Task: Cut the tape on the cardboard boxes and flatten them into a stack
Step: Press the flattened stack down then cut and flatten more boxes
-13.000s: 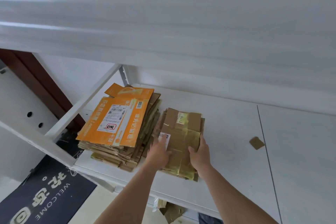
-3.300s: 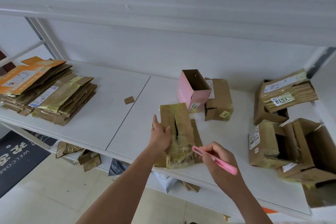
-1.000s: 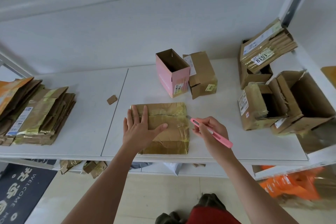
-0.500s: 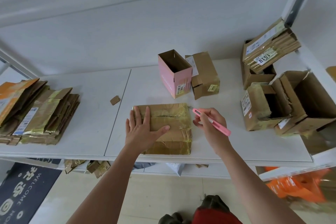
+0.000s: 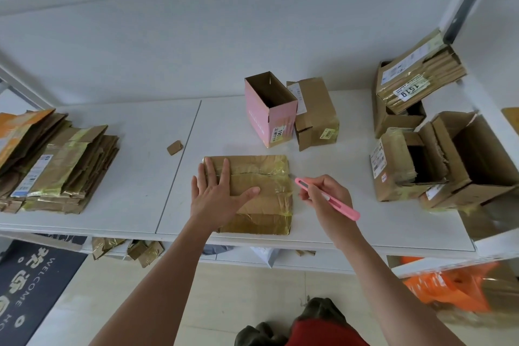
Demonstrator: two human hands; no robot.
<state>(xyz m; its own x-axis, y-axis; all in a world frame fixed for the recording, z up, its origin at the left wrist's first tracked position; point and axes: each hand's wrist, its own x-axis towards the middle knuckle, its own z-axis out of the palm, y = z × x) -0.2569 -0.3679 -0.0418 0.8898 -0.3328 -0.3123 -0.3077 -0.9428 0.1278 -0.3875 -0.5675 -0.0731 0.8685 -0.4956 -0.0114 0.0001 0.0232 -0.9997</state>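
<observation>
On the white shelf (image 5: 134,177) lie 2 stacks of flattened cardboard at the far left: 1 topped by an orange sheet (image 5: 16,132), 1 of plain brown sheets (image 5: 67,174) streaked with glossy yellowish tape. 1 flattened taped box (image 5: 264,191) lies near the front edge, rectangular, brown, its surface wrinkled under shiny tape. Behind it stand 1 pink box (image 5: 266,112), open at the top, and touching its right side 1 closed brown box (image 5: 316,112). At the far right sit 4 more brown boxes (image 5: 438,149), clustered together, 2 of them gaping open. 1 small cardboard scrap (image 5: 174,147) lies alone.

The left hand (image 5: 217,194) presses flat on the taped box's left half, fingers straight and spread, thumb pointing right. The right hand (image 5: 325,196) pinches 1 slim pink utility knife (image 5: 328,199), fingers curled round it; its tip sits just beside the box's right edge.
</observation>
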